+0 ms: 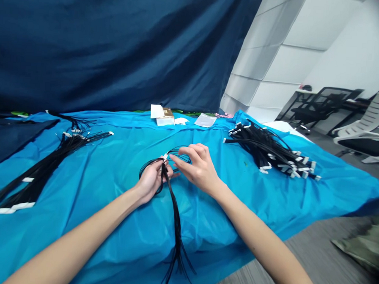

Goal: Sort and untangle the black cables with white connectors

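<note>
One blue cloth lies beneath left hand and right hand, navy curtain beyond. The left pinches a wire bundle; the right half-curls alongside, grip unclear.

Curtain: the far left is being filled by dark blue folds.
White panels: the far right is being lined, seams being shown.
Furniture: a desk, black mesh chair and white-framed chair are being seen at far right.
Floor: grey covering is being exposed at the right.
Blue cloth: the near area is being covered.
</note>
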`<state>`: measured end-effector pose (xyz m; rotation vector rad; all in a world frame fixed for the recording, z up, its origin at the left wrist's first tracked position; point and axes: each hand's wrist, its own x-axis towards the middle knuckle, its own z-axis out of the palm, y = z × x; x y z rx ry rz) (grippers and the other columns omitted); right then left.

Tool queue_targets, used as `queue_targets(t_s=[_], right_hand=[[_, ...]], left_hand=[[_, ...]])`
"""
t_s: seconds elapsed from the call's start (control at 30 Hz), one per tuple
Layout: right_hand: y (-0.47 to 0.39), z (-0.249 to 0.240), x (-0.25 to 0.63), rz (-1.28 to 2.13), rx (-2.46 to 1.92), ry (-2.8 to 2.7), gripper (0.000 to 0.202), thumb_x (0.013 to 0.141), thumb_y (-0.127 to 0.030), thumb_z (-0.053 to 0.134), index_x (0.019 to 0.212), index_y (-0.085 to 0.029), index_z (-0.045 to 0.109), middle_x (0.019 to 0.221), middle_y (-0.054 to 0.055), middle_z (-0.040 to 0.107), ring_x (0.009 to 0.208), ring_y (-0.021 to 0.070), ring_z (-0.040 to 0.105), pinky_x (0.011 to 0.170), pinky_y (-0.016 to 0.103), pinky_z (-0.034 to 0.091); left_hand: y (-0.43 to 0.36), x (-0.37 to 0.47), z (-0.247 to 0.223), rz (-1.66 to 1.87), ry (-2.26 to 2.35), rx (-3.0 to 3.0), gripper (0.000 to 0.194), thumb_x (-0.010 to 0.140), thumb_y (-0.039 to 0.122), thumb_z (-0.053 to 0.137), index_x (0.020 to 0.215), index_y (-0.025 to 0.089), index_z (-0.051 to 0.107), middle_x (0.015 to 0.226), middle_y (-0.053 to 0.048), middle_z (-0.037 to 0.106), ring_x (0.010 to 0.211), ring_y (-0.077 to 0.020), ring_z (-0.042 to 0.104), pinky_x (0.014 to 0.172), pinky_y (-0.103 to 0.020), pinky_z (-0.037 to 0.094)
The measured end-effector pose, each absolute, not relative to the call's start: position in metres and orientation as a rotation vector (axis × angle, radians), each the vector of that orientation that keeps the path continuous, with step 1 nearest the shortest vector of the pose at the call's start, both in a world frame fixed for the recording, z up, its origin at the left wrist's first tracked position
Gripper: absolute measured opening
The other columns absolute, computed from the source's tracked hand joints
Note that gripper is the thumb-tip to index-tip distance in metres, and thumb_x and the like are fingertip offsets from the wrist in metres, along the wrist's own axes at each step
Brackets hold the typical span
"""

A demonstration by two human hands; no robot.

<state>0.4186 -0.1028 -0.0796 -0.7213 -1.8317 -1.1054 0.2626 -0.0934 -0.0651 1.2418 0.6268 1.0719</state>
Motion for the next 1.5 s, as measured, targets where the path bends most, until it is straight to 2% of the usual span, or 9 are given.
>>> queue_targets(t_s=[0.07,0.13,0.27,0.47,0.67,0.9,1.2,1.37,1.5], right_hand=[[-0.103,-0.081,0.417,-1.098,-0.751,-1.855,0.024,0.086,-0.020,0.048,0.107,-0.024,0.058,0.109,0.006,0.055,0.104,0.0191,0.040,0.091,0.037,0.032],[-0.102,-0.081,0.416,-1.059,-0.775,-1.875,0.018,0.086,-0.022,0.047,0.097,-0.022,0.062,0.110,0.007,0.053,0.107,0.0205,0.038,0.092,0.038,0.032],[-0.103,-0.081,0.415,-0.891,-0.847,-1.912,0.022,0.087,-0.028,0.045,0.078,-0.017,0.062,0.111,0.010,0.047,0.110,0.0226,0.035,0.092,0.038,0.034],[-0.103,-0.080,0.413,-0.754,-0.930,-1.925,0.025,0.089,-0.030,0.039,0.090,-0.020,0.062,0.124,0.009,0.036,0.123,0.0252,0.023,0.100,0.045,0.027],[-0.103,-0.080,0.414,-0.723,-0.974,-1.907,0.028,0.088,-0.032,0.040,0.078,-0.019,0.062,0.129,0.008,0.031,0.126,0.0271,0.018,0.103,0.048,0.023],[-0.097,-0.080,0.418,-0.497,-1.030,-1.938,0.031,0.089,-0.033,0.038,0.077,-0.016,0.062,0.126,0.011,0.033,0.120,0.0256,0.028,0.097,0.047,0.031],[-0.088,-0.084,0.418,0.111,-1.002,-1.957,0.034,0.090,-0.035,0.036,0.072,-0.016,0.059,0.111,0.008,0.039,0.119,0.0186,0.034,0.102,0.040,0.029],[-0.083,-0.087,0.419,-0.129,-1.027,-1.904,0.029,0.091,-0.032,0.035,0.083,-0.016,0.058,0.110,0.009,0.042,0.111,0.0186,0.039,0.098,0.039,0.033],[-0.084,-0.089,0.418,-0.265,-1.045,-1.989,0.028,0.091,-0.031,0.033,0.091,-0.017,0.057,0.109,0.009,0.044,0.103,0.0178,0.043,0.092,0.035,0.038]], left_hand=[[-0.094,0.264,-0.067,1.057,0.625,1.271,0.032,0.087,0.016,0.029,0.059,0.014,0.043,0.045,0.002,0.043,0.042,-0.0079,0.038,0.045,-0.018,0.036],[-0.093,0.264,-0.067,1.057,0.627,1.259,0.031,0.087,0.017,0.030,0.059,0.014,0.043,0.045,0.002,0.043,0.042,-0.0077,0.038,0.044,-0.018,0.034],[-0.091,0.263,-0.063,1.127,0.638,1.107,0.027,0.086,0.014,0.031,0.062,0.014,0.042,0.048,0.003,0.043,0.043,-0.0067,0.041,0.050,-0.018,0.040],[-0.087,0.258,-0.057,1.121,0.561,1.059,0.026,0.086,0.014,0.029,0.064,0.015,0.043,0.048,0.003,0.042,0.043,-0.0078,0.042,0.061,-0.027,0.050],[-0.084,0.252,-0.050,1.142,0.522,1.041,0.031,0.087,0.015,0.028,0.059,0.015,0.041,0.045,0.004,0.038,0.038,-0.0064,0.036,0.066,-0.030,0.053],[-0.088,0.249,-0.042,1.152,0.443,0.998,0.037,0.090,0.018,0.025,0.056,0.015,0.041,0.043,0.004,0.034,0.037,-0.0062,0.033,0.076,-0.038,0.053],[-0.091,0.247,-0.044,1.141,0.380,1.014,0.033,0.089,0.016,0.026,0.060,0.016,0.042,0.043,0.005,0.035,0.037,-0.0065,0.032,0.079,-0.042,0.052],[-0.090,0.247,-0.047,1.099,0.358,1.056,0.030,0.088,0.017,0.030,0.062,0.016,0.044,0.045,0.005,0.036,0.037,-0.0062,0.031,0.082,-0.048,0.049],[-0.089,0.247,-0.047,1.133,0.324,1.036,0.033,0.088,0.016,0.027,0.061,0.015,0.044,0.044,0.005,0.035,0.037,-0.0062,0.032,0.085,-0.045,0.049]])
